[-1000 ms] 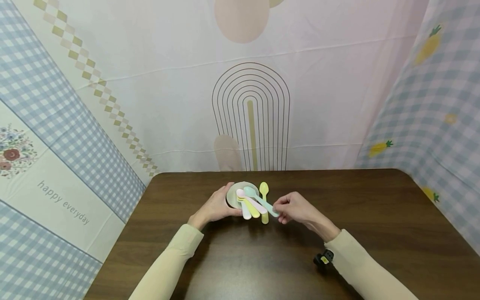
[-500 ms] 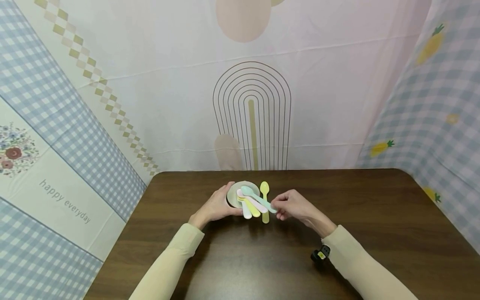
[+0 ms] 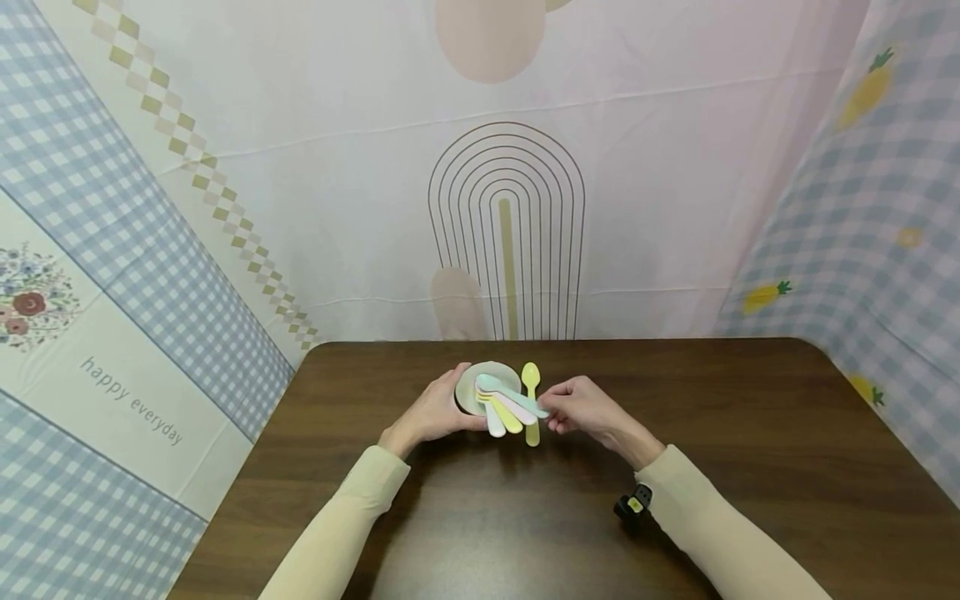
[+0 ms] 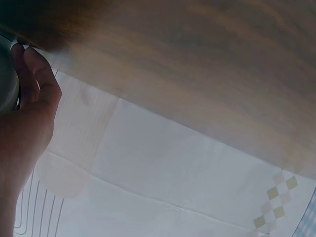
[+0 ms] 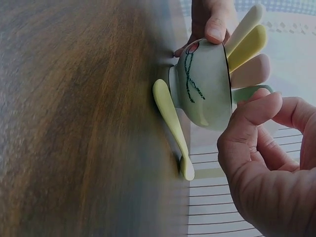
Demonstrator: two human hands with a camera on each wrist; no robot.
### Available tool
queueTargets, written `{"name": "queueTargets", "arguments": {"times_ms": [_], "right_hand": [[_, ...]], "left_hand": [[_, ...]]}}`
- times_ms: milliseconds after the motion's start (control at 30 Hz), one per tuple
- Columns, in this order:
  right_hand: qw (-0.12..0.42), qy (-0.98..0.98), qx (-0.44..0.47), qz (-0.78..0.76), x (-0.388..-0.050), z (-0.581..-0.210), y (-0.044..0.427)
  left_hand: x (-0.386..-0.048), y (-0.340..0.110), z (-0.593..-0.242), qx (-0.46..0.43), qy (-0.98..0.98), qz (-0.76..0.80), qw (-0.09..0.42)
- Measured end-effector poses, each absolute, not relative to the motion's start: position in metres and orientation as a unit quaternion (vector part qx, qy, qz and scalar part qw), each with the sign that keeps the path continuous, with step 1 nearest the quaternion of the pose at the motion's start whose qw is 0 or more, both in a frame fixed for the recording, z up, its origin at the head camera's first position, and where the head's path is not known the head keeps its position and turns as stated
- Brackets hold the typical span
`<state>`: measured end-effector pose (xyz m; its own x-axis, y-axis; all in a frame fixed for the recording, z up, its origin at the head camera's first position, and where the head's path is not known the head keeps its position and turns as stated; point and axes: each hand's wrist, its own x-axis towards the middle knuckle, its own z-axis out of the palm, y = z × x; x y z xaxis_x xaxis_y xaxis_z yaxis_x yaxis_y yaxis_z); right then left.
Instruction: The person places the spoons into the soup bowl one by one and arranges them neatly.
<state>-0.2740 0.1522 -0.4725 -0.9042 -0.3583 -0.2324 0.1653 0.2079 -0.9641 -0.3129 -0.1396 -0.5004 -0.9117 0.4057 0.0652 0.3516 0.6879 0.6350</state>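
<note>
A small pale bowl (image 3: 491, 369) stands on the table, a painted design on its outside in the right wrist view. My left hand (image 3: 435, 410) grips it from the left, fingers round the far side and thumb in front. My right hand (image 3: 588, 410) pinches the handle end of a mint-green spoon (image 3: 508, 392); its head lies over the bowl. Handles of a white spoon (image 3: 494, 422), a yellow spoon (image 3: 508, 420) and a pink spoon (image 3: 516, 409) fan out over the near rim. Another yellow spoon (image 5: 169, 111) lies on the table right beside the bowl.
The dark wooden table (image 3: 495, 517) ends at a patterned cloth backdrop (image 3: 352, 208) close behind the bowl. Checked cloth (image 3: 885, 275) hangs at the right. A black wrist device (image 3: 634, 503) sits under the right sleeve.
My right hand has shifted slightly left, bringing the mint-green spoon closer to the other handles and further over the bowl. The left hand keeps its grip on the bowl.
</note>
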Motion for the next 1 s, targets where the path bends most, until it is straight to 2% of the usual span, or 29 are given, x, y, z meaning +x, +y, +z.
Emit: {"name": "queueTargets", "arguments": {"times_ms": [600,1000], "right_hand": [[0.214,0.746,-0.017,-0.631,-0.277,-0.475,0.145],[0.197,0.748,0.001,-0.633,-0.274,-0.483,0.144]], "left_hand": [[-0.313,-0.141,-0.501,0.211,0.917,0.338,0.037],[-0.313,-0.141,-0.502,0.21,0.916,0.339,0.039]]}}
